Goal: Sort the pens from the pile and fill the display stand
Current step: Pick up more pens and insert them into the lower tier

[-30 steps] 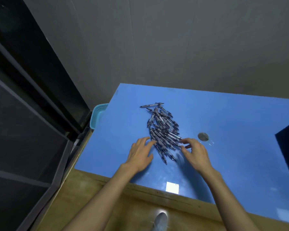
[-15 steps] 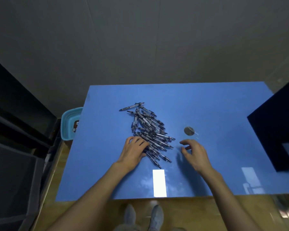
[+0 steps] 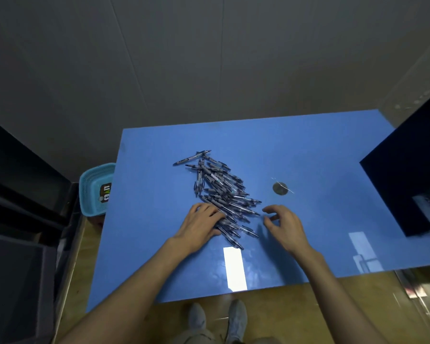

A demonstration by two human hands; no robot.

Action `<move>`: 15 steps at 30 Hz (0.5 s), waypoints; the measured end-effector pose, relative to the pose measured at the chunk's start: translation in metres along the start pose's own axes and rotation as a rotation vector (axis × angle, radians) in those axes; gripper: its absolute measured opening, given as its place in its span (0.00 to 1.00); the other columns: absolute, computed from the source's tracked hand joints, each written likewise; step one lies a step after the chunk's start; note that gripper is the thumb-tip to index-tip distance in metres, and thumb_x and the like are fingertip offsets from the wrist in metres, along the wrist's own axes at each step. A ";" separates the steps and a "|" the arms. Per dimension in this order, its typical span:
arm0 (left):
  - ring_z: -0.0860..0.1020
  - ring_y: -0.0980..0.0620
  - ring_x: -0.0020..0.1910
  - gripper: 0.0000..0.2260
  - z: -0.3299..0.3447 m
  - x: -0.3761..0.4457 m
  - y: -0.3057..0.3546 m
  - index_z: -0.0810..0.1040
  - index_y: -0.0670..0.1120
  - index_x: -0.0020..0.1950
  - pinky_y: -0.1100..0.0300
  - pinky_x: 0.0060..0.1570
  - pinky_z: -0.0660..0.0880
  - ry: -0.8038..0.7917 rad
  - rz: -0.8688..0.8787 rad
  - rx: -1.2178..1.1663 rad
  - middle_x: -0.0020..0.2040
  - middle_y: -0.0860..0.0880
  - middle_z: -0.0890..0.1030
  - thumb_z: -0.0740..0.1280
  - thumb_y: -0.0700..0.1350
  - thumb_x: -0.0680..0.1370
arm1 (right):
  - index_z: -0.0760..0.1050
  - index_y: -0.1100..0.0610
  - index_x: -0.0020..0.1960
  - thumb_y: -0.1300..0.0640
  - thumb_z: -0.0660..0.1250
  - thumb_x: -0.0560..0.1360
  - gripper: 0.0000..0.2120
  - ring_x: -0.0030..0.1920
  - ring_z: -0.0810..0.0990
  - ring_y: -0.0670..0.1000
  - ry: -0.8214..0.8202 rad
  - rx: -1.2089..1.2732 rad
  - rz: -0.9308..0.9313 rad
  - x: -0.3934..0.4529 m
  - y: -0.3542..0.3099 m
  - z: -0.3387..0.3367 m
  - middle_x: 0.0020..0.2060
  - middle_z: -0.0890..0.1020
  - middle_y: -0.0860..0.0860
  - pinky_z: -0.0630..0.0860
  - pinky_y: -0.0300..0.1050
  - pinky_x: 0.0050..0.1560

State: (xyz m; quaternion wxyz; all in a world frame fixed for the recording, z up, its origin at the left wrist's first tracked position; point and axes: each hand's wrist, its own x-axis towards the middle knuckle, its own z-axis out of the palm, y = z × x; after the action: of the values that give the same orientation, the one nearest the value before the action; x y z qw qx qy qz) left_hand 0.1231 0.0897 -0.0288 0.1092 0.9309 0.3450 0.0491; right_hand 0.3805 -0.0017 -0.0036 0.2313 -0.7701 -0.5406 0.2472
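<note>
A pile of several grey pens (image 3: 221,192) lies in the middle of the blue table (image 3: 149,219). My left hand (image 3: 200,225) rests palm down on the near left end of the pile, fingers laid over the pens. My right hand (image 3: 284,225) hovers just right of the pile with fingers loosely curled, holding nothing. A black display stand (image 3: 405,184) sits at the table's right edge, cut off by the frame; pens show in a lit slot at its lower right.
A small round grey disc (image 3: 280,188) lies on the table right of the pile. A light blue basket (image 3: 94,189) stands beyond the table's left edge. Dark shelving fills the left side. Shoes show on the wooden floor below the near edge.
The view swung right, bringing the black stand into sight. My left hand slid onto the pile's near end. My right hand drew back from the pens to the right.
</note>
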 end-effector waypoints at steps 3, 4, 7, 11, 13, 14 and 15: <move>0.72 0.48 0.63 0.27 0.002 0.000 -0.002 0.70 0.50 0.75 0.53 0.72 0.60 -0.024 -0.013 0.012 0.62 0.50 0.75 0.70 0.55 0.78 | 0.79 0.52 0.59 0.55 0.67 0.77 0.11 0.49 0.80 0.47 0.009 0.008 0.002 -0.004 -0.001 0.000 0.55 0.81 0.49 0.77 0.45 0.53; 0.73 0.48 0.62 0.28 0.003 0.000 -0.003 0.69 0.50 0.76 0.53 0.71 0.61 -0.029 -0.018 0.011 0.61 0.50 0.75 0.70 0.56 0.78 | 0.79 0.52 0.59 0.55 0.67 0.77 0.11 0.49 0.80 0.47 0.010 0.008 0.002 -0.005 0.000 -0.001 0.55 0.81 0.49 0.77 0.45 0.52; 0.71 0.48 0.61 0.28 0.003 0.001 -0.005 0.68 0.52 0.76 0.53 0.69 0.63 -0.042 -0.035 0.008 0.60 0.50 0.73 0.69 0.59 0.78 | 0.80 0.52 0.59 0.55 0.68 0.77 0.11 0.48 0.80 0.47 0.015 0.012 0.007 -0.008 0.002 -0.004 0.55 0.81 0.49 0.75 0.43 0.51; 0.68 0.49 0.67 0.28 -0.003 0.004 -0.011 0.68 0.55 0.75 0.51 0.72 0.62 -0.073 -0.034 0.001 0.67 0.50 0.71 0.67 0.64 0.77 | 0.80 0.53 0.59 0.55 0.68 0.77 0.11 0.47 0.79 0.47 0.011 0.001 0.028 -0.013 0.007 -0.007 0.55 0.81 0.50 0.71 0.41 0.49; 0.68 0.49 0.68 0.28 -0.007 0.006 -0.013 0.70 0.55 0.74 0.51 0.71 0.63 -0.088 0.010 0.016 0.69 0.50 0.71 0.67 0.64 0.76 | 0.80 0.53 0.59 0.55 0.68 0.77 0.11 0.47 0.80 0.48 0.012 0.002 0.025 -0.014 0.009 -0.008 0.55 0.81 0.50 0.72 0.41 0.49; 0.69 0.49 0.68 0.28 -0.008 0.008 -0.013 0.71 0.54 0.73 0.51 0.70 0.63 -0.098 0.030 0.022 0.68 0.50 0.72 0.68 0.65 0.76 | 0.80 0.53 0.59 0.55 0.68 0.77 0.11 0.48 0.80 0.48 0.013 0.001 0.023 -0.014 0.009 -0.009 0.55 0.81 0.50 0.72 0.41 0.49; 0.70 0.49 0.66 0.28 -0.010 0.009 -0.013 0.71 0.53 0.72 0.51 0.70 0.64 -0.107 0.048 0.026 0.66 0.51 0.73 0.68 0.65 0.76 | 0.80 0.53 0.59 0.55 0.68 0.77 0.11 0.48 0.80 0.48 0.015 -0.002 0.020 -0.014 0.009 -0.009 0.55 0.81 0.50 0.72 0.41 0.49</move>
State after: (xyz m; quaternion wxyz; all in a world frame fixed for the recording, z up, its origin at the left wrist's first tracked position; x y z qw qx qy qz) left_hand 0.1199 0.1064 -0.0220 0.1141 0.9416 0.3168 -0.0027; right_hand 0.3883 -0.0182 -0.0001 0.2322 -0.7776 -0.5312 0.2433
